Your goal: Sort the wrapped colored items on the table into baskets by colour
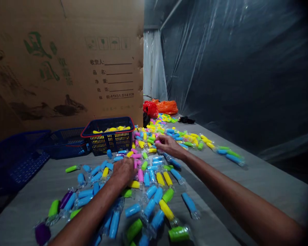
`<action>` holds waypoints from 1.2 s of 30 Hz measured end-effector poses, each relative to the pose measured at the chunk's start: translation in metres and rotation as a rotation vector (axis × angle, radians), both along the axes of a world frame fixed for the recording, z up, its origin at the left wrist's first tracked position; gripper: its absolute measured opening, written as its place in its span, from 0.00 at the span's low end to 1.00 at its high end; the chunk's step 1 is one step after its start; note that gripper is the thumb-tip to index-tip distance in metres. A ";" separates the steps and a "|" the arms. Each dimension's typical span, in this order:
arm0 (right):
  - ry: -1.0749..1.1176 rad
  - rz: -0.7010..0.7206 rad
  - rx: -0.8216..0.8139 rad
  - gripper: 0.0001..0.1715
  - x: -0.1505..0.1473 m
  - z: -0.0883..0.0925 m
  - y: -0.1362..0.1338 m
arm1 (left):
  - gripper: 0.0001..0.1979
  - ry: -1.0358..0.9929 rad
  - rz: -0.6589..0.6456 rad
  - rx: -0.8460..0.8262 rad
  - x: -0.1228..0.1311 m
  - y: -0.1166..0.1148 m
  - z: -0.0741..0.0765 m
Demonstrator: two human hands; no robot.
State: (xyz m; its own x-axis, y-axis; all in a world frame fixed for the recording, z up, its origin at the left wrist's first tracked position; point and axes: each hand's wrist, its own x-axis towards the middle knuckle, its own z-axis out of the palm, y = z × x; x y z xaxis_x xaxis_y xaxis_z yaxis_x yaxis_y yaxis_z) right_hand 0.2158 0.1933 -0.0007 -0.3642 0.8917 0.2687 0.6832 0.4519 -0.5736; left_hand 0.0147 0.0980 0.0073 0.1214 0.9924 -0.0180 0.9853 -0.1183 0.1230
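Many small cylinders in clear wrappers, blue, green, yellow, pink and purple, lie scattered over the grey table. My left hand (pixel 124 169) is low over the middle of the pile, beside pink pieces (pixel 140 175); its fingertips are mostly hidden behind the back of the hand. Farther out and to the right, my right hand (pixel 168 145) has its thumb and fingers pinched together on a pink piece (pixel 157 141). A dark blue basket with a red rim (pixel 113 143) stands behind my left hand and holds yellow pieces (pixel 112 130).
Two more blue baskets (pixel 66 143) (pixel 20 164) sit at the left. A large cardboard box (pixel 66 68) rises behind them. Red (pixel 151 109) and orange plastic bags (pixel 167 106) and a black object (pixel 186 120) lie at the far end. Plastic sheeting (pixel 233 75) hangs at the right.
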 end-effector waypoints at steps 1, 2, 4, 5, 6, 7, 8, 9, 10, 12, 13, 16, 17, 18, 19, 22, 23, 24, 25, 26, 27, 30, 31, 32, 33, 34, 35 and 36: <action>0.002 0.039 -0.009 0.13 -0.010 0.001 0.001 | 0.13 0.003 0.008 -0.006 0.000 0.001 -0.001; -0.002 0.069 -0.019 0.13 -0.020 0.002 0.002 | 0.13 0.005 0.017 -0.010 -0.001 0.002 -0.002; -0.031 0.099 -0.038 0.13 -0.041 0.001 0.007 | 0.13 0.005 0.032 -0.011 -0.003 0.003 -0.004; -0.056 0.099 -0.049 0.14 -0.051 0.001 0.010 | 0.14 0.003 0.035 -0.011 -0.005 0.004 -0.005; -0.086 0.090 -0.062 0.13 -0.061 0.000 0.013 | 0.15 0.002 0.036 -0.013 -0.007 0.004 -0.006; -0.120 0.074 -0.077 0.12 -0.069 -0.001 0.017 | 0.16 0.002 0.033 -0.016 -0.009 0.004 -0.007; -0.157 0.054 -0.095 0.09 -0.077 -0.001 0.020 | 0.17 0.004 0.028 -0.019 -0.010 0.004 -0.007; -0.197 0.031 -0.115 0.07 -0.083 -0.002 0.023 | 0.18 0.008 0.021 -0.023 -0.011 0.004 -0.007; -0.239 0.008 -0.138 0.08 -0.089 -0.004 0.027 | 0.19 0.014 0.013 -0.029 -0.012 0.004 -0.007; -0.324 -0.026 -0.185 0.12 -0.098 -0.007 0.033 | 0.18 0.024 -0.007 -0.043 -0.012 0.004 -0.005; -0.361 -0.036 -0.202 0.13 -0.101 -0.008 0.036 | 0.17 0.028 -0.016 -0.052 -0.012 0.004 -0.005; -0.421 -0.033 -0.212 0.14 -0.103 -0.011 0.039 | 0.16 0.031 -0.033 -0.076 -0.011 0.005 -0.004; -0.421 -0.029 -0.199 0.14 -0.101 -0.010 0.039 | 0.16 0.030 -0.035 -0.081 -0.011 0.006 -0.004; -0.413 -0.024 -0.180 0.14 -0.098 -0.009 0.038 | 0.16 0.029 -0.035 -0.085 -0.010 0.007 -0.004; -0.402 -0.020 -0.159 0.13 -0.094 -0.008 0.037 | 0.15 0.027 -0.033 -0.085 -0.009 0.008 -0.005; -0.369 -0.002 -0.115 0.11 -0.081 -0.002 0.034 | 0.15 0.013 -0.018 -0.067 -0.006 0.009 -0.008; -0.365 0.004 -0.108 0.11 -0.078 -0.001 0.034 | 0.15 0.003 -0.013 -0.057 -0.006 0.009 -0.009; -0.364 0.009 -0.103 0.12 -0.077 -0.001 0.034 | 0.14 -0.009 -0.011 -0.045 -0.006 0.009 -0.009; -0.364 0.011 -0.098 0.14 -0.076 -0.002 0.034 | 0.14 -0.014 -0.008 -0.034 -0.007 0.009 -0.010; -0.366 0.009 -0.094 0.17 -0.078 -0.003 0.035 | 0.13 -0.031 -0.006 -0.013 -0.008 0.009 -0.010; -0.370 0.004 -0.091 0.19 -0.080 -0.005 0.036 | 0.13 -0.076 0.001 0.017 -0.010 0.008 -0.010; -0.384 -0.010 -0.096 0.20 -0.088 -0.011 0.036 | 0.10 -0.505 0.069 0.110 -0.019 0.007 -0.008; -0.385 -0.013 -0.101 0.19 -0.089 -0.012 0.036 | 0.09 -0.739 0.116 0.107 -0.023 0.006 -0.006; -0.381 -0.014 -0.105 0.18 -0.089 -0.012 0.035 | 0.09 -0.990 0.170 0.077 -0.028 0.004 -0.002; -0.372 -0.010 -0.107 0.18 -0.087 -0.012 0.034 | 0.10 -1.231 0.223 0.023 -0.032 0.001 0.001; -0.359 -0.003 -0.109 0.18 -0.084 -0.011 0.033 | 0.10 -1.456 0.265 -0.039 -0.037 -0.003 0.005; -0.346 0.008 -0.108 0.19 -0.081 -0.009 0.031 | 0.11 -1.649 0.293 -0.101 -0.041 -0.006 0.009; -0.335 0.026 -0.106 0.19 -0.077 -0.006 0.029 | 0.10 -1.805 0.307 -0.146 -0.046 -0.010 0.012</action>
